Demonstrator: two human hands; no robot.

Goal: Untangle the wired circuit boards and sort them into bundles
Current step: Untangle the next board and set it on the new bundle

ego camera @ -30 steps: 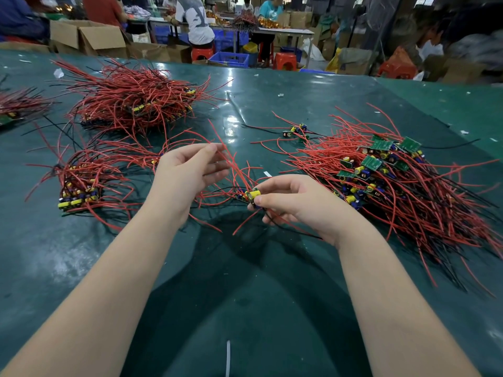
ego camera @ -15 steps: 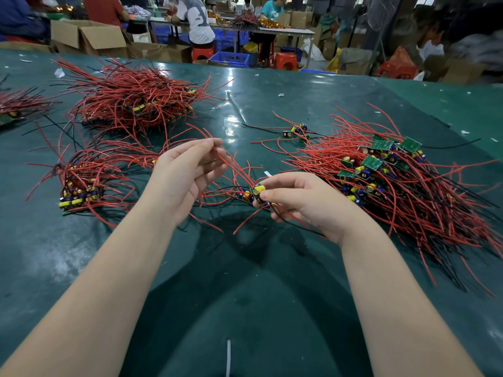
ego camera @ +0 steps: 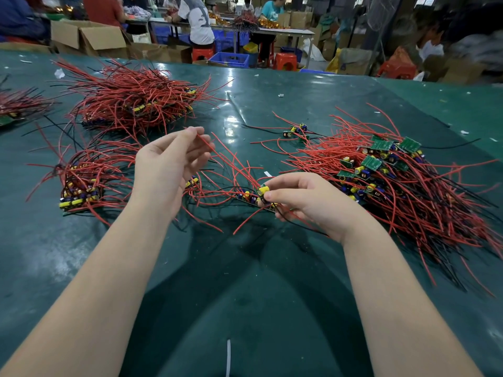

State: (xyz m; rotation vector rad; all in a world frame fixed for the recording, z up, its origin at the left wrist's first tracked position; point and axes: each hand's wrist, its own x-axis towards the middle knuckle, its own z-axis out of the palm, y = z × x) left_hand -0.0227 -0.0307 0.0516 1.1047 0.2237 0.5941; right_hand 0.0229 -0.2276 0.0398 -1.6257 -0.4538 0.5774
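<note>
My right hand (ego camera: 307,202) pinches a small row of circuit boards (ego camera: 258,195) with yellow and blue capacitors, held just above the green table (ego camera: 245,281). Their red wires (ego camera: 231,164) fan up and left to my left hand (ego camera: 168,167), whose fingertips pinch the ends of those wires. A large tangled pile of wired boards (ego camera: 394,180) lies to the right of my right hand. A sorted bundle (ego camera: 81,186) lies left of my left hand, and a bigger bundle (ego camera: 133,104) sits behind it.
A few loose boards (ego camera: 296,131) lie at centre back. Another bundle (ego camera: 19,107) shows at the far left edge. Beyond the table's far edge stand cardboard boxes (ego camera: 89,36), blue crates (ego camera: 231,59), orange stools and seated people.
My left hand has risen and drawn the red wire ends up and back. My right hand has kept its grip on the boards and shifted only slightly.
</note>
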